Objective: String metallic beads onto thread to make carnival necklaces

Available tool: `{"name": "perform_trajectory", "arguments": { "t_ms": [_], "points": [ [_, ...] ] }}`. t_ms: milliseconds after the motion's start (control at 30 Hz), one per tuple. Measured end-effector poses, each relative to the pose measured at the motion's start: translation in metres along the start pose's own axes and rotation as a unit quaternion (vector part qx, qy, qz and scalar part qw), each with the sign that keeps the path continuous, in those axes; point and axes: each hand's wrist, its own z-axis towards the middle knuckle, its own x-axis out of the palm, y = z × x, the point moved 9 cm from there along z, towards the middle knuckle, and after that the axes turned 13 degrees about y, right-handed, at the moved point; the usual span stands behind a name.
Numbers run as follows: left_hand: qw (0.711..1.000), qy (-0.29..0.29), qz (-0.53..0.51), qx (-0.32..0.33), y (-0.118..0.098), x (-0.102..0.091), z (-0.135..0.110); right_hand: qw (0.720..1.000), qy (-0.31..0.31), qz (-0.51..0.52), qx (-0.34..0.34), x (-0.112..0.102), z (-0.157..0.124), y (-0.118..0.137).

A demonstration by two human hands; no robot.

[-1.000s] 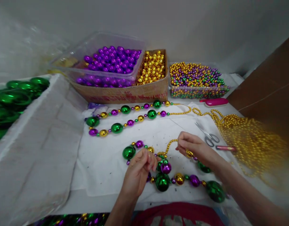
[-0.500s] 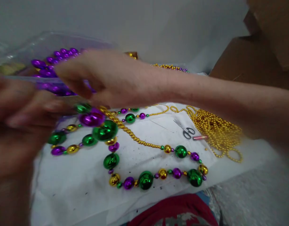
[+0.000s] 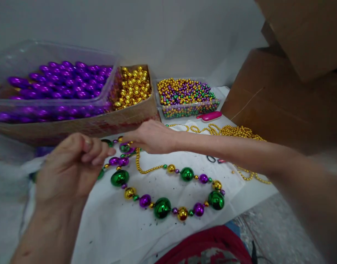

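A necklace of green, purple and gold beads lies in a loop on the white cloth. My left hand is raised at the left, fingers curled and pinched at one end of the string. My right hand reaches across to the left and is closed on the other end, where the thin gold bead chain meets the big beads. What each pinch holds besides the string is hidden.
At the back stand a clear tub of purple beads, a cardboard box of gold beads and a tub of small mixed beads. A pink tool, a heap of gold chains, scissors and brown cartons are to the right.
The view has swung left. Both hands moved up and left, lifting the necklace ends off the cloth, then came lower; the loop now lies stretched out below them.
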Motion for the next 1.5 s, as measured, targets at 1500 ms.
{"name": "perform_trajectory", "arguments": {
  "t_ms": [1500],
  "points": [
    [0.894, 0.222, 0.355, -0.161, 0.046, 0.029, -0.016, 0.992, 0.014, 0.126, 0.022, 0.042, -0.020, 0.006]
  ]
}}
